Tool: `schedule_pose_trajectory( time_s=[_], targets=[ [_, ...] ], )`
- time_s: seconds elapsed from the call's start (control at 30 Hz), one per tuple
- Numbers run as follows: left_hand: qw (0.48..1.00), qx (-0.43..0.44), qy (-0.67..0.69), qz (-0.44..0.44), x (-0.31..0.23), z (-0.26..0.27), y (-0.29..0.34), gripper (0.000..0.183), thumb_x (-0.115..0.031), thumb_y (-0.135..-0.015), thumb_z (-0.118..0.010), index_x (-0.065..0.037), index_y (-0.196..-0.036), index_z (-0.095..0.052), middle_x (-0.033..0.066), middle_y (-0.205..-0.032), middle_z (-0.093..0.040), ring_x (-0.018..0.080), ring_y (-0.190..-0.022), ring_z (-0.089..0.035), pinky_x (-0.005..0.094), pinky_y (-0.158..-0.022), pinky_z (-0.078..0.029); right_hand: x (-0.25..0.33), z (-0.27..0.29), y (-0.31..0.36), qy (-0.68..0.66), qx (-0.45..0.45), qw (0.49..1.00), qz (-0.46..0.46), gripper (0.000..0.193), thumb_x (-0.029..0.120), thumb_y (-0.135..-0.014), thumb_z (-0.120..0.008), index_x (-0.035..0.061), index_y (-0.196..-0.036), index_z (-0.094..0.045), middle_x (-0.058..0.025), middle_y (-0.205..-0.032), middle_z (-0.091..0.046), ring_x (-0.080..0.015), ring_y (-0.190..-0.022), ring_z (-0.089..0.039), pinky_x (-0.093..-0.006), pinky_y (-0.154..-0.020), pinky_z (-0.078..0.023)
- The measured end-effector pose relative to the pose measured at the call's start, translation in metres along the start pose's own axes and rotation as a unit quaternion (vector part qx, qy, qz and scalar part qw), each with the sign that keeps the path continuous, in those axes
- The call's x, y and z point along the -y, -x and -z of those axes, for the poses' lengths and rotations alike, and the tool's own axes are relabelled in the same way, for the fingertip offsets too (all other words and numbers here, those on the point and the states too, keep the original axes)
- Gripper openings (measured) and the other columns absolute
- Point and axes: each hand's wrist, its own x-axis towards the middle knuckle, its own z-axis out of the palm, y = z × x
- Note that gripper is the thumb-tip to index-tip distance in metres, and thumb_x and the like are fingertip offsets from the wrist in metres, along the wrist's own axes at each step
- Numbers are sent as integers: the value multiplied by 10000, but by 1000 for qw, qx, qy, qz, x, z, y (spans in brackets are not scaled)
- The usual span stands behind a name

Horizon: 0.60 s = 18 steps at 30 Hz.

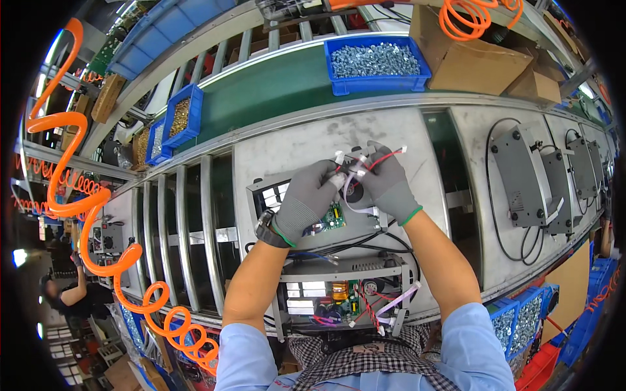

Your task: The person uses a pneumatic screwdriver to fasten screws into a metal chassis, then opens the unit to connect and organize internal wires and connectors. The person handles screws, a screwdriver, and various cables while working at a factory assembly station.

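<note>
Both my hands wear grey gloves with green cuffs. They meet over an opened metal device casing (358, 225) with a green circuit board (333, 217) inside. My left hand (305, 199) is closed, pinching thin wires near a white connector; the exact grip is partly hidden by the fingers. My right hand (393, 189) is also closed on the wires. A red wire (386, 158) with a white plug sticks out past its fingers. A pale purple-white ribbon cable (346, 194) loops down between the hands. Behind it, a dark round fan (354, 191) shows partly.
A second opened device (339, 290) with loose wires lies nearest me. Black cables (352, 245) run between the two. Blue bins of small metal parts (375, 60) stand beyond. Grey casings (520, 174) stand at right; metal rollers (186, 228) and an orange coiled hose (88, 202) are left.
</note>
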Motion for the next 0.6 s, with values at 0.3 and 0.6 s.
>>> schedule_pose_trajectory(
  time_s=[0.3, 0.6],
  targets=[
    [997, -51, 64, 5, 6, 1, 1, 331, -148, -884, -644, 66, -1133, -598, 90, -740, -672, 96, -580, -609, 252, -547, -480, 26, 16, 2, -38, 97, 992, -75, 405, 366, -658, -821, 100, -943, -711, -179, -1304, -520, -296, -1128, -555, -383, -938, -460],
    [989, -16, 123, 79, 11, 31, 7, 167, -113, -877, -674, 31, -953, -636, 82, -808, -676, 112, -672, -646, 227, -576, -529, 70, 17, 13, 287, 169, 940, 72, 259, 307, -689, -731, 120, -869, -736, -164, -1372, -462, -351, -1258, -416, -461, -1021, -376]
  ],
)
